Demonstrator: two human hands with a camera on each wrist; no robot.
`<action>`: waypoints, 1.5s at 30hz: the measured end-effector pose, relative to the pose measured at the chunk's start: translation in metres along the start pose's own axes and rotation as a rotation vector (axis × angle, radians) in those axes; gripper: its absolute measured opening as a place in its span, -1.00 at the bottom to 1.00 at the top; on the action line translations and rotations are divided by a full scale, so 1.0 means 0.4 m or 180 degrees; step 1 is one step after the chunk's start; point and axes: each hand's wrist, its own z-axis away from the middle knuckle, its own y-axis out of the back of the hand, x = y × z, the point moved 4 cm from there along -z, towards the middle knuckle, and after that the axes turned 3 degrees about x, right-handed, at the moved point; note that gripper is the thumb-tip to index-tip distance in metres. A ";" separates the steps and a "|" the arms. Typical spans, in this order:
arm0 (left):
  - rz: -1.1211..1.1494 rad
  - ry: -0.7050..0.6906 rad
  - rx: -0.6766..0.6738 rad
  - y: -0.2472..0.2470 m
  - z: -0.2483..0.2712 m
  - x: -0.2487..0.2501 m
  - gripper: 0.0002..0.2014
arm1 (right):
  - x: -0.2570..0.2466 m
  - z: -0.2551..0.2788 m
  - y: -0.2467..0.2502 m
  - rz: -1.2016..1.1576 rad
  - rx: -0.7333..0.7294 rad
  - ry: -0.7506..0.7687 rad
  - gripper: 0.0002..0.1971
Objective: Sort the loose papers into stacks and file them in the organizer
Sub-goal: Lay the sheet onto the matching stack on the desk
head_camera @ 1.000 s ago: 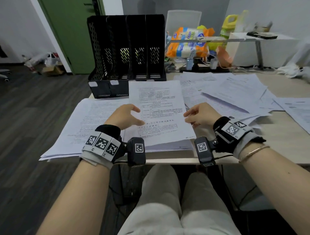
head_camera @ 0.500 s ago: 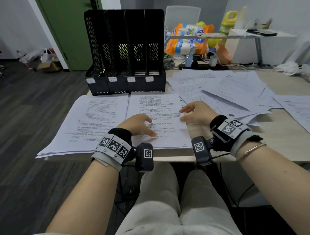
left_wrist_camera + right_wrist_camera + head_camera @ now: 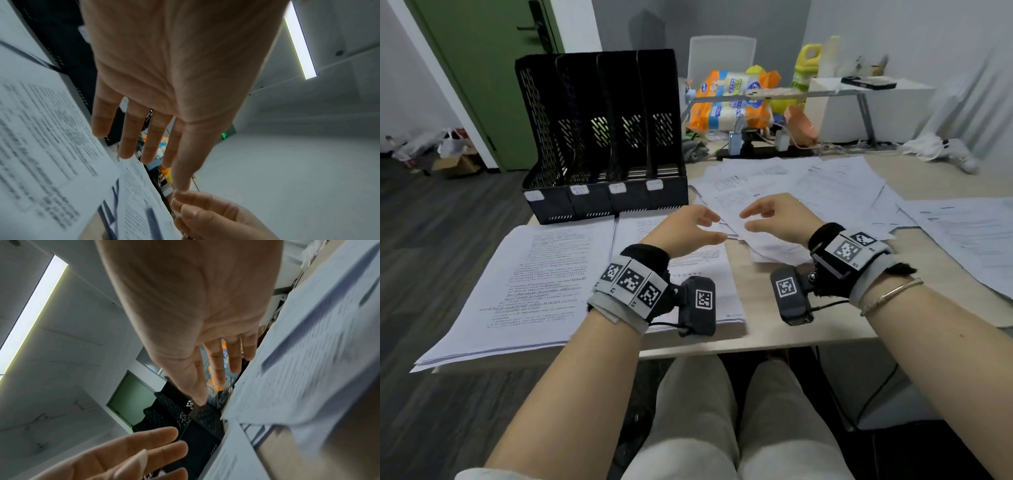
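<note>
Two paper stacks lie side by side at the desk's near left: a wide left stack (image 3: pixel 530 284) and a middle stack (image 3: pixel 698 270). Behind them stands the black organizer (image 3: pixel 602 137), its slots holding no papers that I can see. Loose sheets (image 3: pixel 808 192) are spread to the right. My left hand (image 3: pixel 688 228) hovers over the middle stack's far right corner, fingers relaxed and holding nothing. My right hand (image 3: pixel 770 214) hovers just above the loose sheets, fingers straight and holding nothing. In the left wrist view the left hand (image 3: pixel 156 129) shows straight, spread fingers; the right wrist view shows the right hand (image 3: pixel 216 366) likewise.
Bags of goods (image 3: pixel 732 99), a power strip with chargers (image 3: pixel 756 144) and a metal shelf (image 3: pixel 859 92) crowd the desk's back. More sheets (image 3: pixel 976 233) lie at the far right. A green door (image 3: pixel 482 68) is behind the organizer.
The sheet both hands held a second ago now lies on the middle stack. Both hands have let go, lifted and moved right toward the loose sheets.
</note>
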 end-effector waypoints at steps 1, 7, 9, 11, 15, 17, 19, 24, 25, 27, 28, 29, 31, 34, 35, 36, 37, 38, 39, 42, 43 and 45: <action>0.0007 -0.0020 -0.0024 -0.009 -0.011 0.013 -0.57 | 0.010 -0.001 0.020 0.0012 0.0032 -0.0043 -0.78; -0.0124 -0.0176 -0.0230 -0.077 -0.089 0.098 -0.58 | 0.111 0.007 0.144 0.0260 0.0206 -0.0383 -0.75; -0.0188 -0.0193 -0.0306 -0.104 -0.119 0.123 -0.55 | 0.152 0.011 0.181 0.0290 0.0268 -0.0520 -0.75; -0.0247 -0.0191 -0.0361 -0.130 -0.145 0.138 -0.54 | 0.192 0.014 0.201 0.0325 0.0236 -0.0642 -0.75; -0.0483 -0.0176 -0.0530 -0.188 -0.182 0.149 -0.51 | 0.263 0.020 0.229 0.0410 0.0156 -0.0850 -0.77; -0.0663 -0.0108 -0.0674 -0.219 -0.193 0.142 -0.48 | 0.295 0.023 0.233 0.0455 0.0045 -0.0961 -0.75; -0.0765 -0.0005 -0.0811 -0.246 -0.203 0.132 -0.44 | 0.319 0.028 0.227 0.0531 -0.0151 -0.1058 -0.70; -0.0772 0.0174 -0.0949 -0.279 -0.212 0.115 -0.34 | 0.364 0.027 0.216 0.0694 -0.0288 -0.1212 -0.57; -0.0764 0.0196 -0.0933 -0.281 -0.212 0.112 -0.32 | 0.370 0.026 0.216 0.0713 -0.0254 -0.1241 -0.54; -0.0719 0.0252 -0.0893 -0.283 -0.213 0.109 -0.31 | 0.377 0.025 0.222 0.0706 -0.0191 -0.1272 -0.49; -0.0696 0.0276 -0.0884 -0.284 -0.213 0.108 -0.30 | 0.377 0.026 0.227 0.0672 -0.0139 -0.1245 -0.47; -0.0666 0.0301 -0.0884 -0.283 -0.213 0.108 -0.30 | 0.376 0.026 0.234 0.0627 -0.0052 -0.1189 -0.47; -0.0559 0.0353 -0.0883 -0.282 -0.212 0.108 -0.26 | 0.367 0.031 0.255 0.0587 0.0229 -0.1000 -0.50; -0.0385 0.0433 -0.0847 -0.281 -0.210 0.108 -0.18 | 0.340 0.052 0.282 0.0379 0.0493 -0.0745 -0.62; -0.0354 0.0446 -0.0824 -0.279 -0.209 0.110 -0.17 | 0.330 0.063 0.286 0.0218 0.0556 -0.0691 -0.64; -0.0319 0.0459 -0.0805 -0.277 -0.209 0.113 -0.17 | 0.320 0.074 0.290 0.0039 0.0641 -0.0661 -0.65; -0.0270 0.0463 -0.0783 -0.275 -0.209 0.118 -0.18 | 0.314 0.084 0.292 -0.0112 0.0729 -0.0658 -0.66; -0.0203 0.0455 -0.0740 -0.273 -0.211 0.122 -0.18 | 0.308 0.094 0.292 -0.0204 0.0772 -0.0686 -0.66; -0.0126 0.0438 -0.0676 -0.269 -0.214 0.127 -0.18 | 0.305 0.102 0.290 -0.0254 0.0764 -0.0737 -0.67; 0.0171 0.0415 -0.0380 -0.252 -0.223 0.137 -0.22 | 0.304 0.121 0.279 -0.0576 0.0696 -0.0847 -0.63; 0.0273 0.0419 -0.0245 -0.246 -0.226 0.136 -0.24 | 0.305 0.124 0.279 -0.0704 0.0696 -0.0872 -0.62; 0.0670 0.0494 0.0055 -0.232 -0.233 0.126 -0.32 | 0.307 0.133 0.281 -0.0883 0.0751 -0.0863 -0.59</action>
